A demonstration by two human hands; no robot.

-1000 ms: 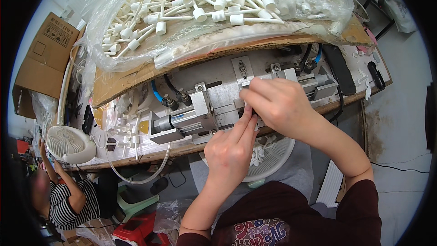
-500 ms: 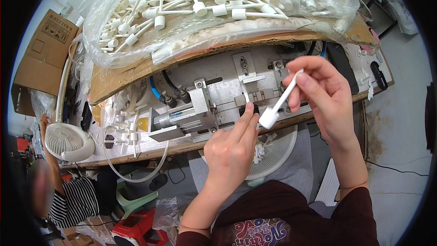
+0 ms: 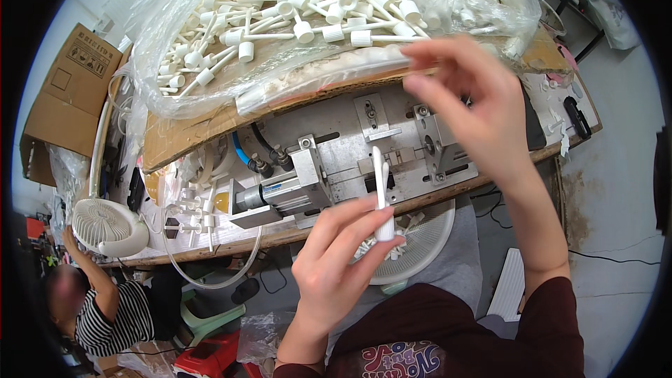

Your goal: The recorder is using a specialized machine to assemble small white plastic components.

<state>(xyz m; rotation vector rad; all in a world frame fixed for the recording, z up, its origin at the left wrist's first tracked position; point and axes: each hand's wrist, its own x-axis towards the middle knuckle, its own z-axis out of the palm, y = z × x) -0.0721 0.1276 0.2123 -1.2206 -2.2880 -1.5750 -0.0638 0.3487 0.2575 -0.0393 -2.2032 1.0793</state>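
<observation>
My left hand (image 3: 339,255) pinches a white ribbed cap with a long stem (image 3: 383,203) between thumb and fingers, in front of the metal fixture. The stem points up and away from me. A second thin white tip shows beside it, and I cannot make out whether that is a separate piece. My right hand (image 3: 476,105) is raised over the right part of the fixture, slightly blurred, fingers apart and holding nothing. Beyond it lies a heap of white stemmed caps (image 3: 336,10) in a clear plastic bag (image 3: 157,91).
The fixture's metal cylinder (image 3: 269,199) sits on the bench left of centre, beneath a cardboard sheet (image 3: 189,143). Below the bench edge is a white mesh basket (image 3: 430,252) with small white pieces. A white fan (image 3: 108,227) and a person in a striped shirt (image 3: 129,311) are at left.
The stemmed cap has passed from my right hand to my left, which drew back from the fixture. My right hand opened and rose toward the heap.
</observation>
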